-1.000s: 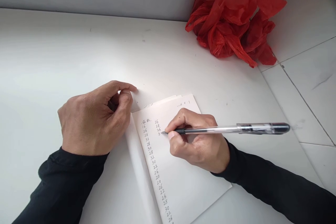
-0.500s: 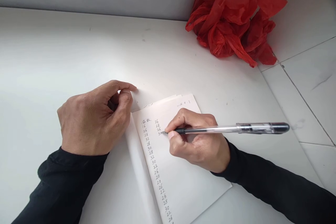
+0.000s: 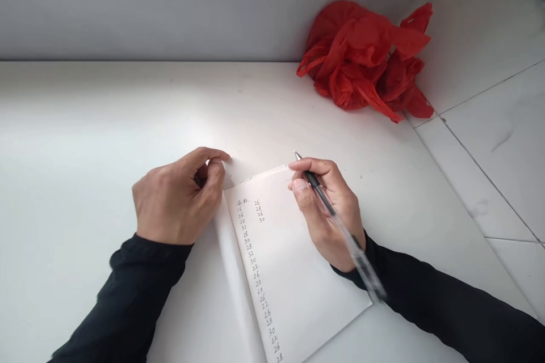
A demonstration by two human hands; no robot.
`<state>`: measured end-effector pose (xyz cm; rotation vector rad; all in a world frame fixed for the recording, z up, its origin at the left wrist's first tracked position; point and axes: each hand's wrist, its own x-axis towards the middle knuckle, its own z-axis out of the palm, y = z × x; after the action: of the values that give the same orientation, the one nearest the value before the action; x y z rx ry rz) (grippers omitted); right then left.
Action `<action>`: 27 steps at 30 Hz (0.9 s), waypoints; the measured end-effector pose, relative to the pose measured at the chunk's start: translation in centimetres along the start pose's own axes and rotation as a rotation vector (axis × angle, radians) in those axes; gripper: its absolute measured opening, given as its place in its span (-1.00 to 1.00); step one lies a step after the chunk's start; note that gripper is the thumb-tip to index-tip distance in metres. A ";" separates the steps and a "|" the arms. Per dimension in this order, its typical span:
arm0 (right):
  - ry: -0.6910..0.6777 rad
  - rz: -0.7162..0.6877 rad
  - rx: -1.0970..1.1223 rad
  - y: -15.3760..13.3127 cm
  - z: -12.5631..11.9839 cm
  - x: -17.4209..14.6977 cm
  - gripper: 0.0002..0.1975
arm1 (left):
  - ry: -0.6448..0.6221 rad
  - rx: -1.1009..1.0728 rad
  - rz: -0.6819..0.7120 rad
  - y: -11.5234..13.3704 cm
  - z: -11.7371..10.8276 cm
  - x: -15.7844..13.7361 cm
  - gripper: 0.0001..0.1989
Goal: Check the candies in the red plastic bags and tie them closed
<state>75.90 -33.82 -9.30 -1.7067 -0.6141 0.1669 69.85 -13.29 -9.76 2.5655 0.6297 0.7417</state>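
Finding on the writing work: the clear-barrelled pen with the black grip (image 3: 327, 203) has left the written line. Half a second ago its tip was at the last figure of the short second column of handwritten numbers (image 3: 259, 211). That column now reads 26, 28, 26, 30, and the bottom 30, a lone 3 one second ago, stands complete. I judge the entry finished and the writing paused.

The bare right hand (image 3: 334, 212) grips the pen between thumb and fingers, and has shifted to the upper right of the white paper notebook page (image 3: 306, 283). The pen, lying across to the right before, now slants with its tip upward, beyond the page's top edge and clear of the lines. Its rear end is blurred, consistent with motion. The fingertips cover the small writing in that corner; whether they touch the paper cannot be told.

The bare left hand (image 3: 181, 198) is unchanged in posture: loosely curled in, index finger extended above the notebook's upper left corner, nothing seen in its grasp. The notebook lies open on the white counter (image 3: 76, 170). The crumpled red plastic bag (image 3: 353, 57) appears lower in view; this is attributed to the camera's shift.
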 end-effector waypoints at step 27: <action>-0.110 0.167 -0.619 -0.1 -13.9 2.3 -0.70 | 0.197 -0.610 -0.338 3.2 -5.5 -6.5 -0.70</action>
<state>83.88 -44.73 -5.43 -2.3620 -0.6436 0.2029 62.73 -17.96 -6.55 1.7944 0.7364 0.9035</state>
